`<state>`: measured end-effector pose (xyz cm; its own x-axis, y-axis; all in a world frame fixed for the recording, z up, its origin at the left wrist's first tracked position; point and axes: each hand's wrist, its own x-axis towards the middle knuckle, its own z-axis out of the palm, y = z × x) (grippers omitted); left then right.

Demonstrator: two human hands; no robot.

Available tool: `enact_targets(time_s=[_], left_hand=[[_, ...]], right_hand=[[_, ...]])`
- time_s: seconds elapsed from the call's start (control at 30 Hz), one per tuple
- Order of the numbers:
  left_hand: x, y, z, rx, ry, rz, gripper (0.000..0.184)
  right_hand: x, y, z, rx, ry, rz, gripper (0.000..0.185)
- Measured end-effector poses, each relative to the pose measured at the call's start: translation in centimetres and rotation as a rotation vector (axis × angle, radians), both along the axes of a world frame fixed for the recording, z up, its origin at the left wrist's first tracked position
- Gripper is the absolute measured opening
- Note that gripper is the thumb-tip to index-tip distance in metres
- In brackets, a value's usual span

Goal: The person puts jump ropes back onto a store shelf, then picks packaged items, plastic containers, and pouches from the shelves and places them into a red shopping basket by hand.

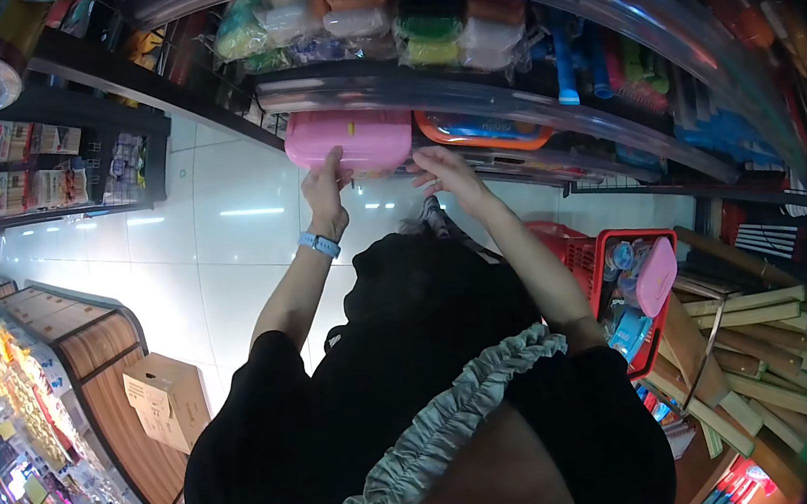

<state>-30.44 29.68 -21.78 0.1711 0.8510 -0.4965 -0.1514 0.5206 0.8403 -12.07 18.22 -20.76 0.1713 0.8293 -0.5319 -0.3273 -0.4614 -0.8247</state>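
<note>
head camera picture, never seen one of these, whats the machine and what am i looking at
There's no machine: a person works bare-handed, wearing a head camera that looks forward and down. Its view is round and bent, with their own body at the bottom. The left hand, below a light-blue watch, appears to hold a pink plastic box by its lower edge. The right hand is by the box's right end; whether it touches is unclear. Plastic-wrapped goods sit on the shelf above, and a red shopping basket stands at the person's right.
</note>
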Motion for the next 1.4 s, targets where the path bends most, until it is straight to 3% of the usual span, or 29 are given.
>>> enact_targets(time_s=[0.4,0.63,0.93,1.23,1.4], left_hand=[[-3.5,-4.8,2.4,0.033,0.088,-0.104,0.016],[-1.6,-9.6,3.4,0.019,0.123,-0.239,0.017],[7.7,-17.4,4.9,0.106,0.133,-0.593,0.022],[20.8,-27.6,4.5,0.136,0.079,-1.099,0.019],[27.1,-33.5,5.0,0.190,0.033,-1.374,0.023]], right_hand=[[-0.8,-2.2,-0.8,-0.021,0.153,0.022,0.048],[1.2,-8.1,0.1,0.046,0.220,0.000,0.037],[6.7,-22.3,0.1,0.136,0.147,-0.309,0.034],[10.0,-38.9,0.9,0.306,0.016,-0.840,0.041],[10.6,-46.0,0.7,0.389,-0.065,-1.102,0.032]])
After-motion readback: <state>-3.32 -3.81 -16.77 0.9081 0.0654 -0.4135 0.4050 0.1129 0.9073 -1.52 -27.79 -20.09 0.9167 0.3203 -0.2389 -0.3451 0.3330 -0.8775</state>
